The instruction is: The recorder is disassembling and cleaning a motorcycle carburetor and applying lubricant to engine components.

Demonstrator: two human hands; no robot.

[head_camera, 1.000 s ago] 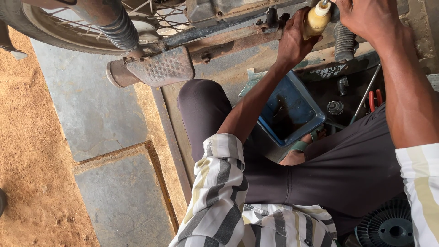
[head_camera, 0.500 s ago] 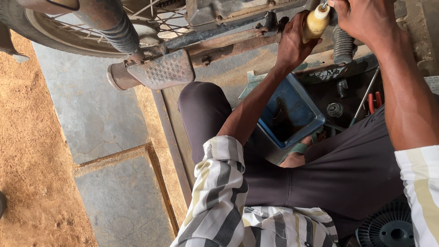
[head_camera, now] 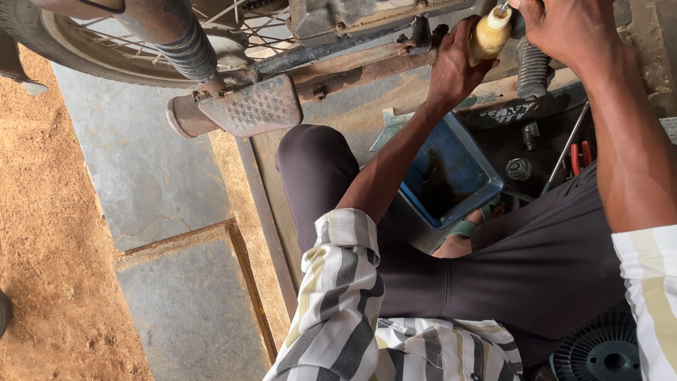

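Here, one small yellow squeeze bottle (head_camera: 489, 35) sits at the top of the view, pressed against the underside of a motorcycle frame (head_camera: 367, 60). The left hand (head_camera: 455, 67) curls around the bottle's lower body, fingers wrapped on its far side. The right hand (head_camera: 564, 32) is closed over the bottle's white cap end; exactly what its fingertips pinch is hidden. Both forearms reach up from one striped shirt with rolled sleeves.

Below the hands lies one blue rectangular tray (head_camera: 451, 176) holding a dark oily film, resting on the floor beside the person's knee. Just right of the tray are one red-handled pair of pliers (head_camera: 580, 155), one long thin metal rod (head_camera: 564, 144) and one small round metal part (head_camera: 519, 169) (its kind is too small to tell). One ribbed footrest plate (head_camera: 250, 106) juts from the frame at the left, near one spoked wheel (head_camera: 127, 49) and one black coiled shock spring (head_camera: 187, 46). One second spring (head_camera: 532, 67) stands just under the right hand.
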